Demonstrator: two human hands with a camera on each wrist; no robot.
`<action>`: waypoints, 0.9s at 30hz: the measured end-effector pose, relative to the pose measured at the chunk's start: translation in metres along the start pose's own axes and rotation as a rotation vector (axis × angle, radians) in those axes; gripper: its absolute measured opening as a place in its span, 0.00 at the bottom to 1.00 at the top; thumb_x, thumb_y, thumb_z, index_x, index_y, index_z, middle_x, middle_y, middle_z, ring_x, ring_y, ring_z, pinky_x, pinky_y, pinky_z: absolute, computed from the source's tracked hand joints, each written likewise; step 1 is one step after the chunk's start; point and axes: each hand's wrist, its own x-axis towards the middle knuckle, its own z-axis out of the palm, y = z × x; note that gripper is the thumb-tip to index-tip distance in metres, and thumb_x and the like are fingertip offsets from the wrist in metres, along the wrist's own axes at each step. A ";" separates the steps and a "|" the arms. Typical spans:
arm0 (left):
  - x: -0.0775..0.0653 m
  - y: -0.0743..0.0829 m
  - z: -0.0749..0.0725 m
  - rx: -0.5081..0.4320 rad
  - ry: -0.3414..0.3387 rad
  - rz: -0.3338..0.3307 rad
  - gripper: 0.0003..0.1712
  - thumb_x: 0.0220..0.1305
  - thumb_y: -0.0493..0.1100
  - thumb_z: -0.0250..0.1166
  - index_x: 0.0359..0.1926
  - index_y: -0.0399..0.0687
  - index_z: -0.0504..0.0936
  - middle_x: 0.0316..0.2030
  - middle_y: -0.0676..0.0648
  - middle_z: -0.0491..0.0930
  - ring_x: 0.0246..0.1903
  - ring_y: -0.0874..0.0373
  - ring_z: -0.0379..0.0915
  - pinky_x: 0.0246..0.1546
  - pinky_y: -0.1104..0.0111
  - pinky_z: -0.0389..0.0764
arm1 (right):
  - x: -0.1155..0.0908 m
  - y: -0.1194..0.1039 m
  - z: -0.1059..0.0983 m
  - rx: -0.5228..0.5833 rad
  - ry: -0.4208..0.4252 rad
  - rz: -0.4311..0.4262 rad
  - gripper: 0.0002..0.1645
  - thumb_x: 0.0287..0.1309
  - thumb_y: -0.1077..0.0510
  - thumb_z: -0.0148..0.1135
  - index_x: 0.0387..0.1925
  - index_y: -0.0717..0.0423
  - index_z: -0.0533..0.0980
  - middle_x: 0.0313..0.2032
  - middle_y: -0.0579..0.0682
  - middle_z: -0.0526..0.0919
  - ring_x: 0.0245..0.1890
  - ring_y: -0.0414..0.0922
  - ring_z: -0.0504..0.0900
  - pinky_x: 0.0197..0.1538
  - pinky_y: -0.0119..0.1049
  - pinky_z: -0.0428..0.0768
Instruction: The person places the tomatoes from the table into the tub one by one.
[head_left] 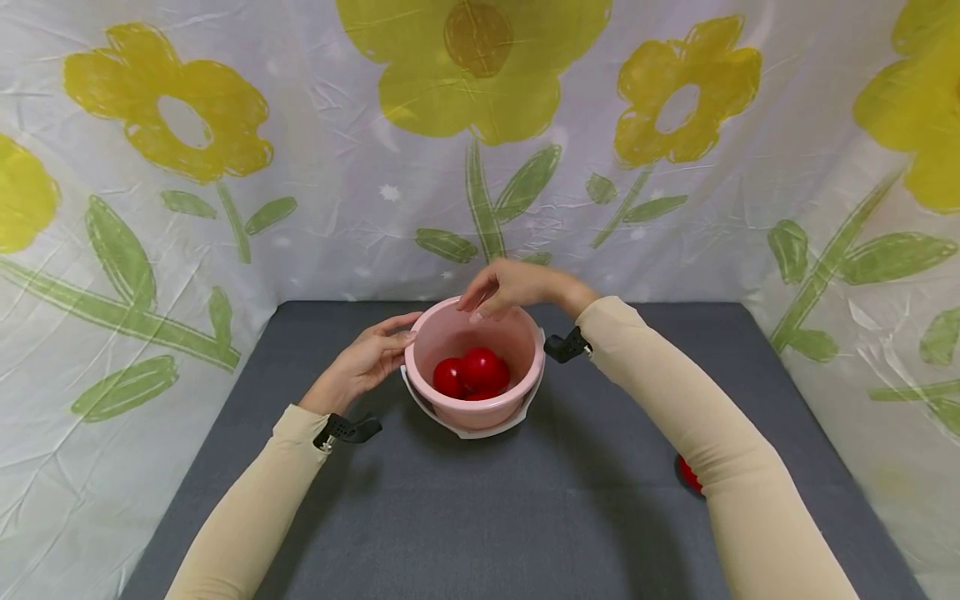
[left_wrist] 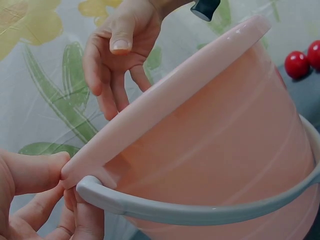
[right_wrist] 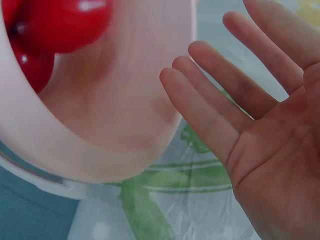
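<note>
A pink bucket (head_left: 472,410) with a white handle (left_wrist: 165,210) is on the dark table. Several glossy red round things (head_left: 483,369), like tomatoes or apples, lie inside it. My left hand (head_left: 367,358) pinches the bucket's rim at the left side, thumb on top and fingers beneath, by the handle's joint, as the left wrist view shows. Over the far rim hovers my right hand (head_left: 513,287), its fingers loosely spread and holding nothing. The right wrist view has its palm (right_wrist: 275,145) beside the bucket's mouth.
More red round things (left_wrist: 297,65) lie on the table to the right; the right sleeve (head_left: 697,408) partly covers them in the head view. A dark grey cloth (head_left: 480,533) covers the table. A flower-printed curtain (head_left: 322,167) hangs behind and at both sides.
</note>
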 end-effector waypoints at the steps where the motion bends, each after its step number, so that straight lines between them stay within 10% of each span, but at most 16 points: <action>1: 0.000 0.000 0.000 0.001 0.002 0.000 0.34 0.71 0.32 0.56 0.76 0.44 0.58 0.49 0.54 0.82 0.44 0.64 0.82 0.44 0.73 0.85 | -0.001 -0.001 0.000 0.012 0.000 0.007 0.22 0.61 0.63 0.66 0.57 0.61 0.80 0.57 0.61 0.82 0.52 0.46 0.84 0.53 0.44 0.85; 27: 0.000 -0.002 0.001 0.018 -0.007 0.022 0.35 0.72 0.31 0.54 0.76 0.43 0.56 0.48 0.54 0.81 0.43 0.65 0.82 0.41 0.75 0.85 | -0.065 0.011 -0.032 0.005 0.123 0.103 0.24 0.60 0.58 0.68 0.58 0.53 0.79 0.58 0.55 0.82 0.53 0.45 0.85 0.52 0.42 0.85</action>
